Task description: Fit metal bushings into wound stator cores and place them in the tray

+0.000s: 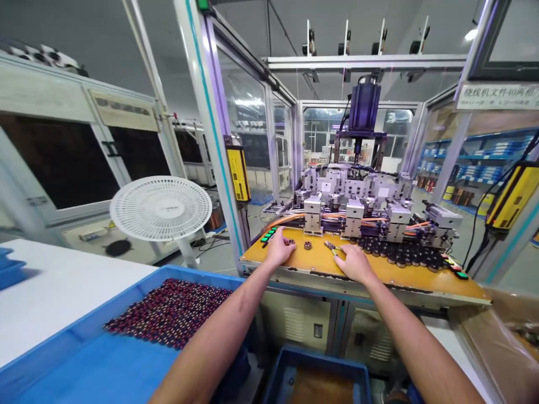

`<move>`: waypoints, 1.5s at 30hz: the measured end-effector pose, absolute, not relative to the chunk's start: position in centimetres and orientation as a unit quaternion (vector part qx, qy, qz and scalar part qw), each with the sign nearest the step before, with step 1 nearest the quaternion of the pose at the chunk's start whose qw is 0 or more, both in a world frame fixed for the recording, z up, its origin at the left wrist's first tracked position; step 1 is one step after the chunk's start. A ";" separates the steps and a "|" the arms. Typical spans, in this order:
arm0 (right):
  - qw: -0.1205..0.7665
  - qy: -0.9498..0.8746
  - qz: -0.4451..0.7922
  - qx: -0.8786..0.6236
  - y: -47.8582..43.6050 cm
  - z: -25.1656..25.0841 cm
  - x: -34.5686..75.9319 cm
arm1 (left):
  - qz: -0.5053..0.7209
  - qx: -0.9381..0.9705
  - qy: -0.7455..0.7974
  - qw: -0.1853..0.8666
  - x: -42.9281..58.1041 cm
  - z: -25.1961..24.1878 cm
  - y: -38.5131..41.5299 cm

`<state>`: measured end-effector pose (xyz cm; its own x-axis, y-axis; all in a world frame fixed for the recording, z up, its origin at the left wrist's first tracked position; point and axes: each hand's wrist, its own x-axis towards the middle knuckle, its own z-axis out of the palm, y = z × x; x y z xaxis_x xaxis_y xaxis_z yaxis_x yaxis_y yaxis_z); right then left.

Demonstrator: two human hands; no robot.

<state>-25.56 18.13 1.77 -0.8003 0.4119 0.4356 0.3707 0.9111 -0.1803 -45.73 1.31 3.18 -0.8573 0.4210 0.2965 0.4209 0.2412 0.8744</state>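
Observation:
My left hand is closed at the left of the orange worktop, with thumb and fingers around a small round stator core. Just right of it, a second stator core lies on the worktop by itself. My right hand grips small cutting pliers by their yellow-green handles; the jaws point left and away from me, toward the lone core. Many dark round cores stand packed together on the worktop beyond my right hand.
A winding machine with several heads lines the worktop's back. Green buttons sit at its left corner. A blue tray of wound cores is at lower left, a blue bin below. A white fan stands left.

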 end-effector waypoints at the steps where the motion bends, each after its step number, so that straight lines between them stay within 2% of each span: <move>1: 0.242 -0.947 0.047 -0.205 18.2 1.7 -25.6 | 0.575 0.247 0.780 -0.004 -45.7 3.2 0.2; 8: 0.284 -0.939 0.094 -0.169 18.3 2.2 -25.7 | 0.707 0.234 0.664 0.067 -37.7 2.2 -8.7; 12: 0.352 -0.920 0.122 -0.118 14.6 4.4 -22.7 | 0.721 0.282 0.621 0.123 -29.1 0.6 -13.2; 14: 0.364 -0.919 0.140 -0.050 10.8 5.8 -19.6 | 0.713 0.325 0.613 0.105 -25.9 -0.1 -15.1; 16: 0.345 -0.918 0.164 0.107 6.6 7.0 -16.2 | 0.698 0.369 0.611 0.063 -23.7 -0.8 -16.6; 18: 0.300 -0.923 0.122 0.209 3.0 7.5 -13.5 | 0.690 0.395 0.606 0.029 -22.5 -1.4 -17.6; 21: 0.229 -0.947 0.072 0.214 0.3 6.4 -11.6 | 0.697 0.408 0.590 0.026 -21.7 -2.0 -18.2; 24: 0.164 -0.960 0.089 0.207 0.0 4.6 -10.8 | 0.704 0.407 0.580 0.050 -21.4 -2.2 -18.2; 27: 0.085 -0.958 0.178 0.207 -0.1 3.8 -9.9 | 0.728 0.375 0.569 0.078 -21.3 -2.2 -18.2; 30: -0.030 -0.929 0.319 0.185 -0.3 3.6 -9.3 | 0.747 0.348 0.554 0.117 -21.4 -2.1 -18.3; 32: -0.071 -0.895 0.420 0.131 -0.3 3.3 -9.3 | 0.746 0.355 0.551 0.118 -21.3 -2.1 -18.3; 38: -0.003 -0.684 0.725 -0.078 -1.3 2.0 -11.5 | 0.714 0.427 0.551 0.074 -20.6 -2.7 -18.4; 42: -0.005 -0.613 0.784 -0.099 -3.2 0.6 -12.5 | 0.725 0.423 0.538 0.077 -20.3 -2.8 -18.0; 45: 0.051 -0.575 0.809 -0.106 -4.2 -0.9 -12.2 | 0.759 0.380 0.518 0.109 -20.5 -2.7 -17.8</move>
